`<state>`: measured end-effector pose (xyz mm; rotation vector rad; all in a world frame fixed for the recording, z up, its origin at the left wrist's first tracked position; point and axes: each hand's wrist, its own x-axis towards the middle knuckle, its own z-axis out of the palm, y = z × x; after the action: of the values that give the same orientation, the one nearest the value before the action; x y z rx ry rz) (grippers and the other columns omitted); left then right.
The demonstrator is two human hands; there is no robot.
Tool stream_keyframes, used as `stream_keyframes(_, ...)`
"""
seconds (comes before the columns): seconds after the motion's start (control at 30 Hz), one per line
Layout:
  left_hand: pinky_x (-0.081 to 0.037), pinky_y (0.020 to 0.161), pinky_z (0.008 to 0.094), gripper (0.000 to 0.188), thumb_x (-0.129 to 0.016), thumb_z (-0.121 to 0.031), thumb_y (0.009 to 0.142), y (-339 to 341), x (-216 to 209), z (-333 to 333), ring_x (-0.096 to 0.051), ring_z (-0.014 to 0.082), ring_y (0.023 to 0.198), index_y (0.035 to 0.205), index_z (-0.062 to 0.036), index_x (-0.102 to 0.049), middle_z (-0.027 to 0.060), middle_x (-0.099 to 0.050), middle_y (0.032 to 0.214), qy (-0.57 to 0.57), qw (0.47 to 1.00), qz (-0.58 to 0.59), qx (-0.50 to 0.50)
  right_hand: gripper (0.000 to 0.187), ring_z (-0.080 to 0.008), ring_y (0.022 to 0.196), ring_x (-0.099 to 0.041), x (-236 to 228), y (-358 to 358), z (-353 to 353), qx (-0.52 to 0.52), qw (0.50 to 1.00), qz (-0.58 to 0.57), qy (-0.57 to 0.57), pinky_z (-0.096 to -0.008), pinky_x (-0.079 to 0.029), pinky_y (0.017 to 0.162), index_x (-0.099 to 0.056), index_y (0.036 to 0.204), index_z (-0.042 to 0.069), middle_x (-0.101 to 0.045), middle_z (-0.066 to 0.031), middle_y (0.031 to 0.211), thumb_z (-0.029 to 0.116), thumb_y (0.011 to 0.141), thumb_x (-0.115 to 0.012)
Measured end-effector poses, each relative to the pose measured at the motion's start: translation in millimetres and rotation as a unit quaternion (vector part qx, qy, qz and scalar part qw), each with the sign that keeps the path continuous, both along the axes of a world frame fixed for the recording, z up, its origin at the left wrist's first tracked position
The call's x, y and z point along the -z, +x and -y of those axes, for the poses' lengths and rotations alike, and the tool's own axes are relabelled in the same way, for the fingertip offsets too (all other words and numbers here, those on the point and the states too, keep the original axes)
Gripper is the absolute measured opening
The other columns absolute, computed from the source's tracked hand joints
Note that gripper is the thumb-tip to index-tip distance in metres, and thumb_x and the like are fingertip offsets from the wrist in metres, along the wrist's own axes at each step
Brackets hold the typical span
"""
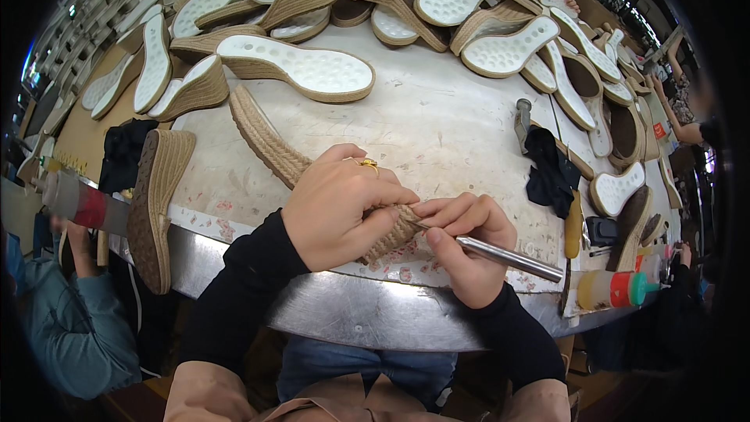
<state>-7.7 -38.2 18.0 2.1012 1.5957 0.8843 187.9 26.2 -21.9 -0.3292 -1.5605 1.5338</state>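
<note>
- L hand [336, 207] clasped round rope-braided wedge sole [264, 141], nr table's [437, 137] front edge
- R hand [473, 246] grips metal-handled tool [512, 257], tip at sole's nr end
- hammer [523, 121] on table, to R

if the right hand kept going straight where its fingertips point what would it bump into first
Most likely the braided wedge sole, right at the fingertips of the right hand and its metal tool. The left hand lies just beyond; exact contact is hard to judge.
</note>
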Motion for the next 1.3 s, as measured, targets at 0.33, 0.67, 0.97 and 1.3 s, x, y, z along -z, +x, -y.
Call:
stream_keyframes(0.33, -0.041, 0.096, 0.0457, 0.024, -0.055, -0.011, 0.081, 0.8, 2.2, 0.7, -0.063, 0.0283, 0.078, 0.095, -0.0082, -0.074, 0.0072, -0.069, 0.082, 0.022, 1.000, -0.007, -0.011, 0.019, -0.0280, 0.097, -0.068, -0.6, -2.5, 0.4, 0.011, 1.000, 0.010, 0.016, -0.0402, -0.054, 0.090, -0.052, 0.080, 0.000, -0.065, -0.0146, 0.085, -0.013, 0.081, -0.064)
stream_keyframes(0.67, -0.043, 0.090, 0.0422, 0.022, -0.055, -0.012, 0.078, 5.3, 2.5, -0.8, -0.063, 0.0280, 0.072, 0.084, -0.0090, -0.076, 0.0070, -0.069, 0.075, 0.035, 0.999, 0.013, -0.031, 0.018, -0.0227, 0.093, -0.069, -3.1, -4.3, 4.2, 0.040, 0.994, 0.023, -0.098, -0.0325, -0.054, 0.083, -0.050, 0.083, 0.002, -0.066, -0.0142, 0.085, -0.010, 0.085, -0.063)
stream_keyframes(0.97, -0.040, 0.089, 0.0413, 0.023, -0.055, -0.010, 0.078, 2.4, 2.7, -0.6, -0.064, 0.0272, 0.075, 0.089, -0.0064, -0.074, 0.0068, -0.069, 0.078, 0.025, 0.999, 0.011, -0.019, 0.020, -0.0252, 0.092, -0.067, -7.4, -2.7, 2.2, 0.029, 0.990, 0.032, -0.132, -0.0371, -0.051, 0.088, -0.048, 0.082, 0.005, -0.061, -0.0096, 0.079, -0.007, 0.083, -0.064)
stream_keyframes(1.3, -0.043, 0.087, 0.0402, 0.022, -0.055, -0.012, 0.078, 4.4, -0.9, -1.2, -0.062, 0.0281, 0.069, 0.086, -0.0095, -0.076, 0.0075, -0.067, 0.072, 0.031, 0.999, 0.009, -0.022, 0.018, -0.0247, 0.096, -0.068, 1.2, 2.4, -1.8, 0.004, 0.995, -0.017, -0.101, -0.0360, -0.054, 0.088, -0.051, 0.083, 0.002, -0.064, -0.0115, 0.083, -0.012, 0.084, -0.063)
